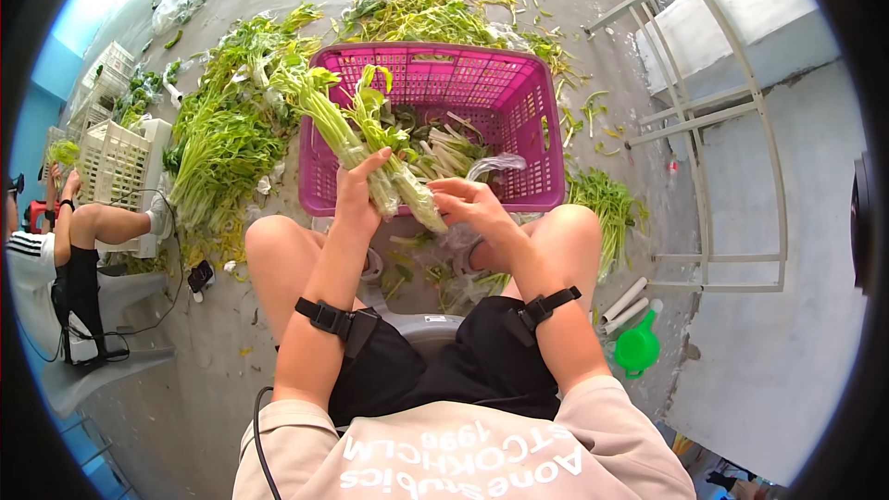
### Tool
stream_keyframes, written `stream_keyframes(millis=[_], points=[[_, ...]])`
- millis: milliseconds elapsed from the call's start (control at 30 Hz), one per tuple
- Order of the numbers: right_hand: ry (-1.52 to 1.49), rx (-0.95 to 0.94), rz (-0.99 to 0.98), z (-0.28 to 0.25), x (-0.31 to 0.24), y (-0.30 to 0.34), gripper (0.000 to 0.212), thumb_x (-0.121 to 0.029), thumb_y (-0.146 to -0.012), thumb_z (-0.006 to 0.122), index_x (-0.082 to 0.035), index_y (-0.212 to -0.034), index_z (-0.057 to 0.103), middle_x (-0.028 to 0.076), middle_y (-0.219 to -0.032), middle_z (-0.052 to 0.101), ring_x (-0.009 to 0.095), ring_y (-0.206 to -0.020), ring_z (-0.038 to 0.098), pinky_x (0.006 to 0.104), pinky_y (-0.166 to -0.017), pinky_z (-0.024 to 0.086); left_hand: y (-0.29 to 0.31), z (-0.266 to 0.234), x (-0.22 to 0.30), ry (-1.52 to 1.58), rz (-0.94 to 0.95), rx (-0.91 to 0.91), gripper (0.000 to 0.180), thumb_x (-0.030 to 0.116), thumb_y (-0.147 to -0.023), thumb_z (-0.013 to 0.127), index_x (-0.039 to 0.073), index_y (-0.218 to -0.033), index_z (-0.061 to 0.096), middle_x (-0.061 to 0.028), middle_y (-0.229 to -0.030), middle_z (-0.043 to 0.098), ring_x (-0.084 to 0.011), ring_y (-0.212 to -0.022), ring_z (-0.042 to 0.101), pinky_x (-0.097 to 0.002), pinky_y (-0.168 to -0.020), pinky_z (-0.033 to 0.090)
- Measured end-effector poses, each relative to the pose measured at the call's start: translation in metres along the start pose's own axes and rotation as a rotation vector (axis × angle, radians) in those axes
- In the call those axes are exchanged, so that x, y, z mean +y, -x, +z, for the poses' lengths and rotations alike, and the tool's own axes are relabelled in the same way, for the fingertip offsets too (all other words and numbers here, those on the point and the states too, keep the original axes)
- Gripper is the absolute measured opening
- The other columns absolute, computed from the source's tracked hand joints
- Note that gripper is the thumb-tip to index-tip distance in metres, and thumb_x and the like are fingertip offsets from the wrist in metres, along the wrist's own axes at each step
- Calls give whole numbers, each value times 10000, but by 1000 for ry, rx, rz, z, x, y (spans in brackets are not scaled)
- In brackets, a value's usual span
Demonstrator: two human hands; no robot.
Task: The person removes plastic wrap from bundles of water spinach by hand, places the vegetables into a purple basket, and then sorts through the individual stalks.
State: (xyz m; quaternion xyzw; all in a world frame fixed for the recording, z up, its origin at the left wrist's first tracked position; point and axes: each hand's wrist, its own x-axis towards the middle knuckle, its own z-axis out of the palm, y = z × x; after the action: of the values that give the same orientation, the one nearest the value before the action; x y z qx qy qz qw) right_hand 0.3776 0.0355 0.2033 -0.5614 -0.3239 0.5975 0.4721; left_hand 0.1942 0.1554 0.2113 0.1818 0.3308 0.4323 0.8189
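Note:
My left hand is wrapped around the stalks of leafy green celery in clear plastic film, in what looks like two bunches side by side. The leafy tops point up and left over the near part of a purple plastic basket. My right hand has its fingers bent against the stalk ends of the right-hand bunch, closed on them. Below it hangs some crumpled clear film. Inside the basket lie bunches with pale stalks and darker leaves, partly hidden by the held celery.
Large heaps of loose celery lie left of the basket, with yellowed trimmings behind it. More greens sit right, near a green plastic strainer, white tubes and a metal frame. A co-worker sits far left by cream crates.

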Motion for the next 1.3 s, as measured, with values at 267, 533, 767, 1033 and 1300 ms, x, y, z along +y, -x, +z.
stream_keyframes(millis=[267,533,767,1033,1300], points=[[-301,-28,43,-3,17,-2,260,-256,-936,712,-33,-1069,719,-8,-880,683,65,-751,612,240,-661,504,-3,0,-7,23,-41,-51,334,59,-886,677,-3,-1190,553,-139,-1038,659,-265,-945,678,-408,-815,572],[169,-52,139,-10,24,-8,198,-204,-956,640,-29,-1004,719,33,-849,698,90,-687,641,250,-617,519,2,9,0,228,32,-35,326,74,-900,652,5,-1203,553,-145,-1098,658,-280,-989,655,-437,-898,538],[-114,-386,157,-2,-13,17,184,-190,-913,692,-7,-900,713,39,-787,676,98,-660,612,246,-622,496,-15,-17,9,41,420,135,402,-69,-835,666,18,-1210,549,-74,-1074,631,-223,-976,648,-383,-866,534],[-886,76,-271,-50,-4,4,138,-87,-967,568,-1,-932,670,120,-1082,666,220,-985,651,382,-849,554,-5,-2,9,142,195,85,279,42,-880,657,-7,-1143,579,-135,-1049,654,-261,-944,657,-390,-856,542],[-1106,23,-312,-23,-18,7,201,-133,-1022,477,-39,-917,621,132,-1066,656,298,-1136,612,469,-1057,469,-5,-1,3,288,157,161,265,47,-882,647,-20,-1131,587,-160,-1055,666,-262,-995,637,-414,-933,499]])
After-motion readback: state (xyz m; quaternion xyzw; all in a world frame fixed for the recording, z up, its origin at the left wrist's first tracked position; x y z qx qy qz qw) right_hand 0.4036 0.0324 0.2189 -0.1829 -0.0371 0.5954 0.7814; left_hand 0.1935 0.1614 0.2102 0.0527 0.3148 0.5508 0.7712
